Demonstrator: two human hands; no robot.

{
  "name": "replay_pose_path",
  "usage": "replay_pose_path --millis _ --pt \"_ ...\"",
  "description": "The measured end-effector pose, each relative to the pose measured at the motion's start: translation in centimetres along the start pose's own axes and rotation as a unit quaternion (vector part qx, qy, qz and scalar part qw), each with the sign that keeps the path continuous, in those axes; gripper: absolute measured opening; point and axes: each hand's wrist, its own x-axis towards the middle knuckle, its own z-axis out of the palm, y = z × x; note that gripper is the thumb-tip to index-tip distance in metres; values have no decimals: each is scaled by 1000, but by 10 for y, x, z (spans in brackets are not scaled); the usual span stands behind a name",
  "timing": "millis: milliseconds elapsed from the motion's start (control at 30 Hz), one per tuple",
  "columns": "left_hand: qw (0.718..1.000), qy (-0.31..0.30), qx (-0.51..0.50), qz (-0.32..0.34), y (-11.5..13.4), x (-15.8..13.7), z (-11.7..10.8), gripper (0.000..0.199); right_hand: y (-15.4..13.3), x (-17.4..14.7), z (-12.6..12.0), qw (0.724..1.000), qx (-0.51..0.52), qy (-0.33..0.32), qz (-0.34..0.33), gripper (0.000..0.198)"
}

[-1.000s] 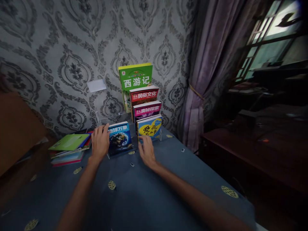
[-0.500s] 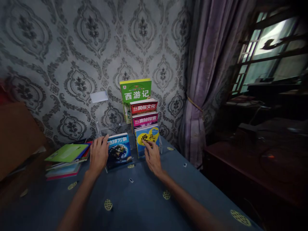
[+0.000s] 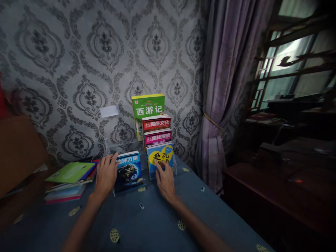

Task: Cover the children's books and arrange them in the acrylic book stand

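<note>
A clear stepped stand (image 3: 114,141) holds upright books on the table. My left hand (image 3: 106,175) has its bent fingers round the left edge of a dark blue book (image 3: 128,173) with a globe on its cover, and hides part of that edge. To the right, a blue book with a yellow heart (image 3: 152,168) stands in the front row. Touching its cover is my right hand (image 3: 166,180), with the index finger stretched out and the fingers apart. Behind it rise a purple book (image 3: 158,138), a red book (image 3: 157,125) and a taller green book (image 3: 149,105).
Left of the stand lies a pile of thin books (image 3: 70,173), a green one on top. A brown cardboard box (image 3: 21,150) is at the far left. Patterned wallpaper (image 3: 89,80) backs the blue tablecloth (image 3: 144,224). A purple curtain (image 3: 217,105) hangs at the right.
The view has tilted up slightly, so everything sits lower in the picture. My right index finger has shifted slightly on the heart cover. My left hand stays at the globe book.
</note>
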Motion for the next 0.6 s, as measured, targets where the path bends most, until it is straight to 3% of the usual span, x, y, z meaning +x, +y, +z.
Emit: replay_pose_path --millis 333,600 --pt "999 -42 24 26 3 1 -16 42 -2 -1 -1 999 -14 -45 11 54" --pt "994 -42 55 85 39 7 -30 44 -4 0 -6 998 -8 -62 27 56"
